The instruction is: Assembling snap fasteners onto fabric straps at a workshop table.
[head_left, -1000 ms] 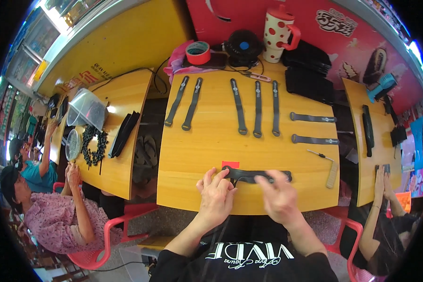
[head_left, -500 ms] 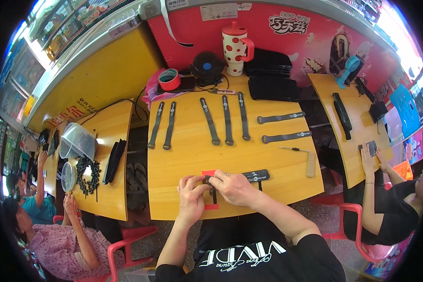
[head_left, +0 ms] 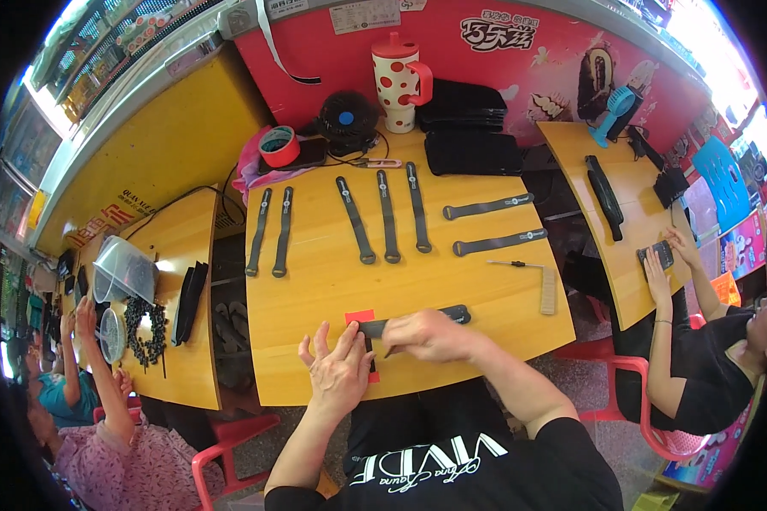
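In front of me a dark grey strap [head_left: 371,328] lies crosswise over a red tape patch [head_left: 360,316] near the table's front edge. My left hand [head_left: 337,370] has its fingers spread, the tips resting at the strap's left end. My right hand [head_left: 433,336] is closed over the middle of the strap with curled fingers, hiding part of it. The strap's black right end [head_left: 460,314] shows beyond that hand. Below the left fingertips a black strip on a second red patch [head_left: 372,377] is partly covered.
Several grey straps [head_left: 386,217] lie spaced out farther back. At right are a thin tool [head_left: 513,263] and a pale comb-like piece [head_left: 548,291]. Behind stand a spotted tumbler [head_left: 396,85], black fan [head_left: 347,117], red tape roll [head_left: 279,146] and black stack [head_left: 473,153]. People sit at both side tables.
My hands were together over the red patch; now the right has moved right along the strap and the left has spread its fingers. The whole view has shifted slightly.
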A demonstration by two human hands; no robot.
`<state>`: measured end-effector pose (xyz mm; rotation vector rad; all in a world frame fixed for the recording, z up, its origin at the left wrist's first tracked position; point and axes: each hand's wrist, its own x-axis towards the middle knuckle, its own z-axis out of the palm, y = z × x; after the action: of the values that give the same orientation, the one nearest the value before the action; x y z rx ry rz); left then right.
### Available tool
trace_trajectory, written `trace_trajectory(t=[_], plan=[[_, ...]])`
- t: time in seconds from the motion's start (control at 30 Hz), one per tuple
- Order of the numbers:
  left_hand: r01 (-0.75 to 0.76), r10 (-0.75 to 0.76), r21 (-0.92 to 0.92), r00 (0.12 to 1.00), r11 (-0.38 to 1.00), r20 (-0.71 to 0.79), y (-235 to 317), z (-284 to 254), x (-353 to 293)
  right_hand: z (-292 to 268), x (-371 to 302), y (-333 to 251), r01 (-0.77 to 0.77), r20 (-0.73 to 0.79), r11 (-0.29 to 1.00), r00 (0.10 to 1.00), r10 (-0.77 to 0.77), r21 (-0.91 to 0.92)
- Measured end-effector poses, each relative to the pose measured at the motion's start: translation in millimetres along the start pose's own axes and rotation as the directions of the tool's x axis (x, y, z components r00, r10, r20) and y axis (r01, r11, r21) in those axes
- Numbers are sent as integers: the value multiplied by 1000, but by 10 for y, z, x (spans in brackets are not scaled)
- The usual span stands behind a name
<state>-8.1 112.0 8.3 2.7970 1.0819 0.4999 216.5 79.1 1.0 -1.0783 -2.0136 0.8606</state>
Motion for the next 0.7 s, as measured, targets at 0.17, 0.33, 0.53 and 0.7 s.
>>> trace_trajectory(t=[0.17,0.33,0.53,0.7], plan=[[19,-19,-11,1000,1000,3,8,29,-5,-581,-595,-81,-166,-58,801,968,243,575],[39,-40,-38,999,999,-12,25,48,-5,-861,-1563,-60,90,-471,751,826,311,654],[31,-31,-24,999,999,-39,53,25,-11,-1207,-1987,-533,562,-839,677,520,159,476],[16,-34,-130,990,991,-139,95,-58,43,-993,-1516,-1005,28,-531,992,846,44,127]])
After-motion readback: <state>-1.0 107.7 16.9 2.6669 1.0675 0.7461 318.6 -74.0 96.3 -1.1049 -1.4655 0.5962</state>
